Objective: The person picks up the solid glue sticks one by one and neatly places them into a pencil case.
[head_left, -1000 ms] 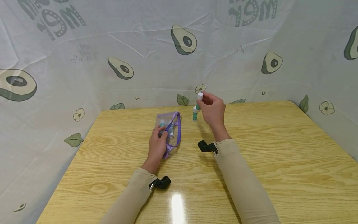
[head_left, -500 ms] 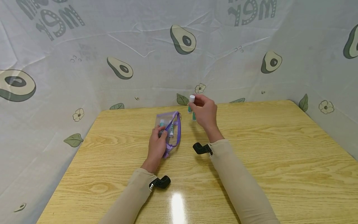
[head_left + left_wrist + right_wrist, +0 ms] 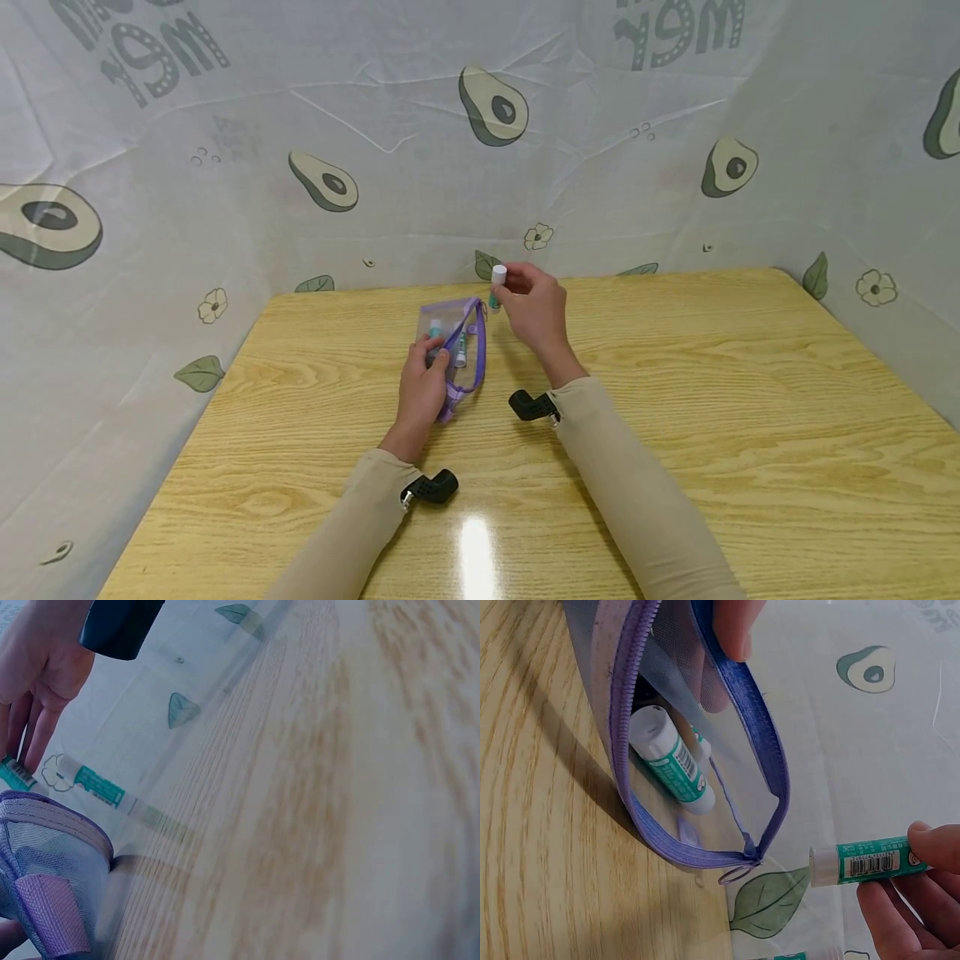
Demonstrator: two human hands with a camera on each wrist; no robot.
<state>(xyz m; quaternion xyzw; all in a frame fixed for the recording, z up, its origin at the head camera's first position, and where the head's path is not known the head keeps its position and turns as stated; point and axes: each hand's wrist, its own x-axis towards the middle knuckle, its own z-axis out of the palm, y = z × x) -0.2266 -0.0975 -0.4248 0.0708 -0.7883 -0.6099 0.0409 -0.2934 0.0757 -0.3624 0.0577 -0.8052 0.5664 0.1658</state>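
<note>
A mesh zip pouch (image 3: 482,354) with purple edging lies unzipped on the table. My left hand (image 3: 423,379) grips its left side, thumb on the rim and fingers behind the mesh. Inside the pouch rests a green-and-white glue stick (image 3: 671,761); a second glue stick (image 3: 436,328) shows through the mesh. Just beyond the pouch's far right corner, my right hand (image 3: 536,308) pinches another glue stick (image 3: 498,277) above the table, white cap up. One more glue stick (image 3: 97,787) stands upright on the table, hidden behind the right hand in the head view.
The wooden table (image 3: 712,417) spreads out around both hands. A white cloth with avocado prints (image 3: 420,192) hangs behind its far edge and along the sides. Black wrist cameras (image 3: 435,487) stick out from both sleeves.
My right hand has carried its glue stick left and slightly down toward the pouch, passing in front of the standing glue stick. The left hand and pouch stay put.
</note>
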